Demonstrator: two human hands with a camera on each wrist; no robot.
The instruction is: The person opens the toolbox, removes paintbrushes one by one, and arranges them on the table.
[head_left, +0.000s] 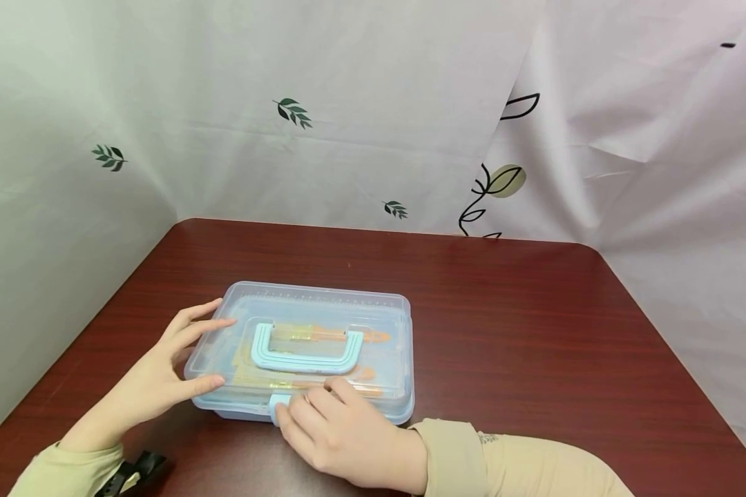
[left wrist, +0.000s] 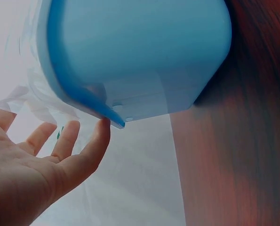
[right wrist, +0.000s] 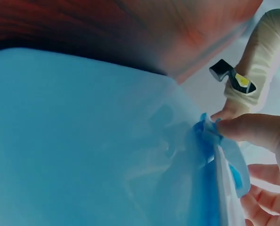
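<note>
1. Pinching the pale blue latch [head_left: 278, 407] is my right hand [head_left: 342, 435]; my left hand [head_left: 161, 373] rests straight-fingered against the clear box [head_left: 373, 324] near the table's [head_left: 534, 345] front edge, orange tools inside under its lid handle [head_left: 304, 348].
2. Left wrist: my thumb [left wrist: 95, 146] touches the lid's rim.
3. Right wrist: my fingertips [right wrist: 243, 132] clamp the latch.

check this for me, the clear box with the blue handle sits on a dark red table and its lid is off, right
Not quite: the lid is on the clear box, its blue handle lying flat on top, as the head view shows. The dark red table part is right.
</note>
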